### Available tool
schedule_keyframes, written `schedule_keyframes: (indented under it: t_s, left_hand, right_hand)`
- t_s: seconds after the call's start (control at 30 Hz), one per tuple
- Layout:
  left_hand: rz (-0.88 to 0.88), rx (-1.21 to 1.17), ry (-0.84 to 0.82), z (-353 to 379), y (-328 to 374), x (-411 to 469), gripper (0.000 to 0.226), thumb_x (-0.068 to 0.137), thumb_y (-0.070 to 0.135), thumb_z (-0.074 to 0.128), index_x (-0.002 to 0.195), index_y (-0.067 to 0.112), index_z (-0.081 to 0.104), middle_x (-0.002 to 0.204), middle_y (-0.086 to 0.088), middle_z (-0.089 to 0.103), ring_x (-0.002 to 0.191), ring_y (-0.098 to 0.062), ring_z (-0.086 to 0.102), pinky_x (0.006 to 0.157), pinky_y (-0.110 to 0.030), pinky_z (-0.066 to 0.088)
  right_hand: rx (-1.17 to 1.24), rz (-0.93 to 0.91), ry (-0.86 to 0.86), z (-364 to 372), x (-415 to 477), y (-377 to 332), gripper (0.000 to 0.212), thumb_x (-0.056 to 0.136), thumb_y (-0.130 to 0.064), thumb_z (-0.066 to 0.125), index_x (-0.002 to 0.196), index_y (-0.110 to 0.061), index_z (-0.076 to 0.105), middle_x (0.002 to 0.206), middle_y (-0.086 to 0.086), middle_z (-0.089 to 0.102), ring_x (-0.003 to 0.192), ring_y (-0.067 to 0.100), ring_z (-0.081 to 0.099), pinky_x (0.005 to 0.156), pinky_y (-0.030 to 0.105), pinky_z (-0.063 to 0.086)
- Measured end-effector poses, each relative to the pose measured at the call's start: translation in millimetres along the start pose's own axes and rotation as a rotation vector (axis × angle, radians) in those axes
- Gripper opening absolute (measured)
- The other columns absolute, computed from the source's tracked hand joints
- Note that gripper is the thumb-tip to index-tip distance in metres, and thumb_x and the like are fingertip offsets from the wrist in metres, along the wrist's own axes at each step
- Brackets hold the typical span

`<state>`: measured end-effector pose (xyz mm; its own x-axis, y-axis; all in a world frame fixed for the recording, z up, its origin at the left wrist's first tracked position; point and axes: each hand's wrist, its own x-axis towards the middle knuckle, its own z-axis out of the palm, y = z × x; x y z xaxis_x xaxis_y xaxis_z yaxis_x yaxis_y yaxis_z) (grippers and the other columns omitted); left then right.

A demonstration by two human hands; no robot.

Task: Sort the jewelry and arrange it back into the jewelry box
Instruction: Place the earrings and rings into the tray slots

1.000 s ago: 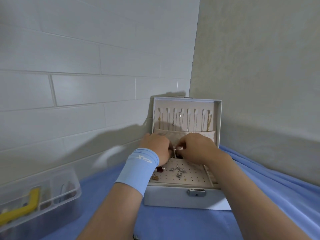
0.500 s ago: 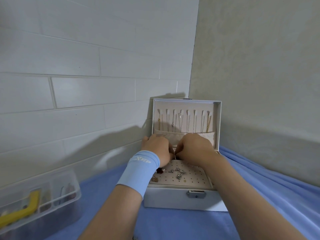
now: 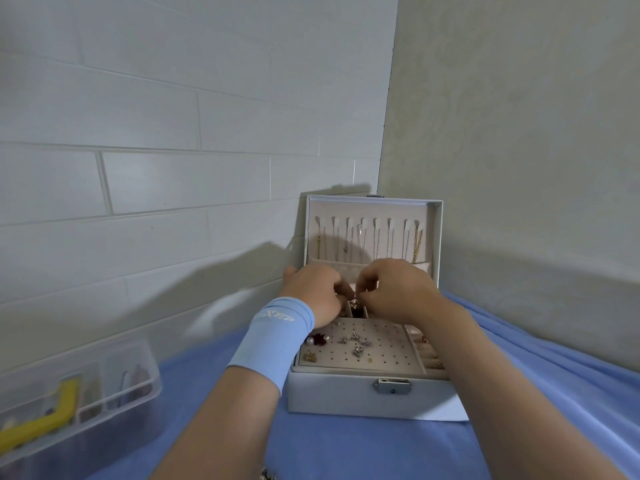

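Observation:
A white jewelry box [image 3: 346, 396] stands open in the corner. Several necklaces [image 3: 360, 237] hang on hooks inside its upright lid. Its perforated earring pad [image 3: 384, 348] carries silver studs [image 3: 356, 342], a red piece [image 3: 320, 338] and a gold piece [image 3: 310, 357]. Rings sit in the slots [image 3: 427, 355] on the right. My left hand [image 3: 315, 289], with a light blue wristband, and my right hand [image 3: 398, 289] meet above the rear compartments. Their fingertips pinch a small piece of jewelry [image 3: 354, 301] between them. What kind it is stays hidden.
A clear plastic organiser [image 3: 114, 379] with a yellow tool [image 3: 52, 414] sits at the left on the blue cloth [image 3: 346, 445]. White tiled wall runs along the left, a beige wall on the right. The box stands tight in that corner.
Both hands stay together over the back of the box; the fingers have shifted slightly. The view has tilted a little.

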<state>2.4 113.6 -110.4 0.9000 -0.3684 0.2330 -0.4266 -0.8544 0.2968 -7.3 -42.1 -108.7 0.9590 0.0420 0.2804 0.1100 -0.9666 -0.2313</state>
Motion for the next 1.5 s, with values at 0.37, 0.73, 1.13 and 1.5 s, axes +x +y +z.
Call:
schedule_keyframes:
  t_s: [0.37, 0.73, 1.13, 1.5]
  left_hand:
    - [0.082, 0.089, -0.019, -2, -4, 0, 0.029, 0.099, 0.023, 0.05, 0.112, 0.038, 0.071, 0.124, 0.01, 0.066, 0.12, -0.018, 0.053, 0.106, -0.034, 0.029]
    - [0.055, -0.063, 0.007, -19, -8, -22, 0.017, 0.095, 0.027, 0.058, 0.104, 0.031, 0.072, 0.114, 0.009, 0.067, 0.1, -0.014, 0.061, 0.082, -0.025, 0.046]
    - [-0.078, 0.037, -0.354, -60, -51, -125, 0.003, 0.086, 0.033, 0.065, 0.086, 0.036, 0.063, 0.078, 0.017, 0.059, 0.078, -0.009, 0.059, 0.077, -0.025, 0.047]
    - [-0.097, 0.133, -0.62, -50, -53, -152, 0.041, 0.059, 0.057, 0.086, 0.089, 0.03, 0.075, 0.092, 0.017, 0.07, 0.091, -0.007, 0.065, 0.089, -0.03, 0.054]
  right_hand:
    - [-0.088, -0.025, -0.091, -1, 2, 5, 0.017, 0.093, -0.036, 0.062, 0.098, -0.043, 0.077, 0.1, -0.017, 0.07, 0.092, 0.008, 0.062, 0.079, 0.028, 0.054]
    - [0.046, -0.069, -0.087, -13, -10, -10, 0.017, 0.095, -0.031, 0.06, 0.102, -0.035, 0.076, 0.095, -0.014, 0.071, 0.085, 0.007, 0.065, 0.082, 0.033, 0.058]
    - [0.119, -0.371, -0.479, -22, -88, -108, 0.008, 0.086, -0.024, 0.073, 0.091, -0.026, 0.079, 0.078, -0.014, 0.069, 0.058, 0.0, 0.057, 0.057, 0.016, 0.043]
    - [0.033, -0.395, -0.549, 15, -116, -117, 0.009, 0.08, -0.031, 0.08, 0.084, -0.03, 0.073, 0.09, -0.01, 0.072, 0.077, 0.007, 0.061, 0.063, 0.019, 0.046]
